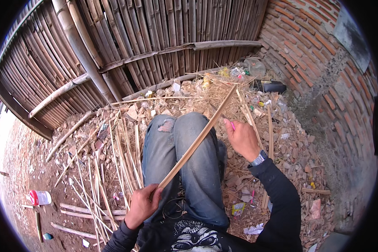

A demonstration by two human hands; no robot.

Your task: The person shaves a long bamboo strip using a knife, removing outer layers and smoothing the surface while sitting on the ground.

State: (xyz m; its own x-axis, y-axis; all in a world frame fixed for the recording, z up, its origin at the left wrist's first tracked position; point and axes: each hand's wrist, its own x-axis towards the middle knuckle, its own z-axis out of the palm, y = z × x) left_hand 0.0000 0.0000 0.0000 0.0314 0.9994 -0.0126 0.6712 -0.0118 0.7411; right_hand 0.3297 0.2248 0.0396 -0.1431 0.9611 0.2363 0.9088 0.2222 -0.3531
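A long split bamboo strip slants across my jeans-clad knees, its far end up and to the right. My left hand is closed around its near, lower end. On the right, my right hand is closed on a knife with a pink handle, mostly covered by my fingers. Its thin dark blade reaches toward the strip's upper part; whether it touches the bamboo I cannot tell. Loose bamboo strips lie beside my left leg, and more strips lie to the right of my right hand.
A bamboo fence closes off the far side, and a brick wall rises on the right. Rubble, shavings and litter cover the ground. A black box-like object sits by the corner. A white and red container lies at the left.
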